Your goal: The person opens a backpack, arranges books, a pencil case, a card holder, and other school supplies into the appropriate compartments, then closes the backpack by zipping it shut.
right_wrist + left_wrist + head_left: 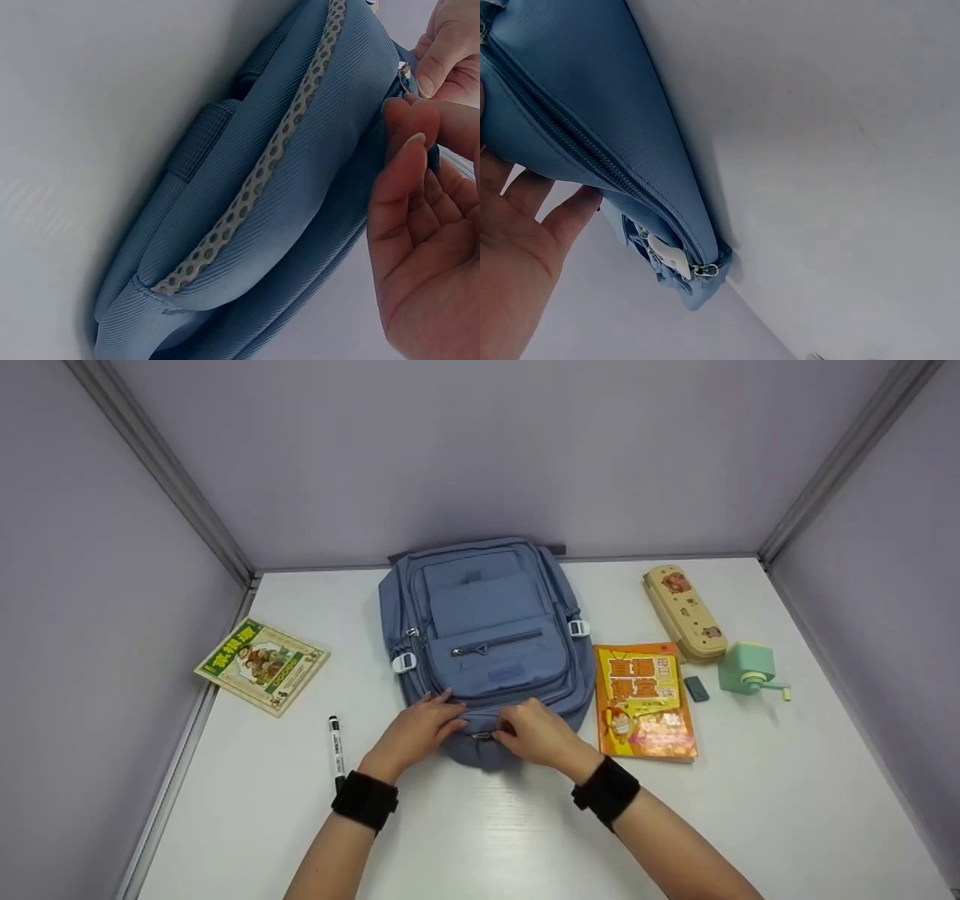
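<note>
A blue backpack (487,607) lies front side up on the table, its bottom end towards me. My left hand (424,729) holds the fabric at its lower left, close to a zip. In the left wrist view the fingers (574,214) meet the bag's edge beside the long zip (592,154). My right hand (536,735) pinches a small metal zipper pull (481,735) at the bottom end between thumb and forefinger. In the right wrist view both hands meet around this zipper pull (405,71), which the fingertips partly cover.
Right of the bag lie an orange and yellow book (645,705), a cream pencil case (686,611), a dark eraser (696,688) and a green crank pencil sharpener (750,667). On the left are a green-cream picture book (262,666) and a marker (337,746). Grey panels surround the table.
</note>
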Demonstrator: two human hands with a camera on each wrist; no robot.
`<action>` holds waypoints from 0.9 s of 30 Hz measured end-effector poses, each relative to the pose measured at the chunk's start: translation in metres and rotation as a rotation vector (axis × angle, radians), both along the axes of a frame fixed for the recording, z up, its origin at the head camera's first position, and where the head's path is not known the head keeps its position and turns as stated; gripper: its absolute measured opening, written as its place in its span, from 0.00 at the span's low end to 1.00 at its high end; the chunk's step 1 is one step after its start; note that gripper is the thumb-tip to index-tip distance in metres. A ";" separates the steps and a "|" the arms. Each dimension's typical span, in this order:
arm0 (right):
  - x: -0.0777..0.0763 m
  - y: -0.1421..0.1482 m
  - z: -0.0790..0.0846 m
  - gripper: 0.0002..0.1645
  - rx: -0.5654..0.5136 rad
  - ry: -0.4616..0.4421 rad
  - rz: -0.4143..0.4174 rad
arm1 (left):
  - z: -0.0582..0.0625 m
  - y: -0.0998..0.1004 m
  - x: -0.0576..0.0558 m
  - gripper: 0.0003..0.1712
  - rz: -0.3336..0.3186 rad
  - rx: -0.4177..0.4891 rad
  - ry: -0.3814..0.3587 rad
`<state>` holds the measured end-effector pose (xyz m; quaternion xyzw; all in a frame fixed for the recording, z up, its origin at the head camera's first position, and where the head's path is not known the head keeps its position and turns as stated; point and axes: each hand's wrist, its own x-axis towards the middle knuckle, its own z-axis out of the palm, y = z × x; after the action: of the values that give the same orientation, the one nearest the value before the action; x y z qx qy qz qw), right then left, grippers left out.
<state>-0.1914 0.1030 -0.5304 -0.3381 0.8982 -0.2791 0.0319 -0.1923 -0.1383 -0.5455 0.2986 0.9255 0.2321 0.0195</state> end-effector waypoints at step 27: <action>-0.011 0.076 -0.003 0.05 -0.017 -0.068 -0.226 | -0.004 0.001 0.001 0.20 0.021 0.031 0.072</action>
<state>-0.2020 0.1786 -0.5331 -0.2255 0.9266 -0.2996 0.0278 -0.1911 -0.1377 -0.5497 0.2972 0.9250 0.2357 -0.0207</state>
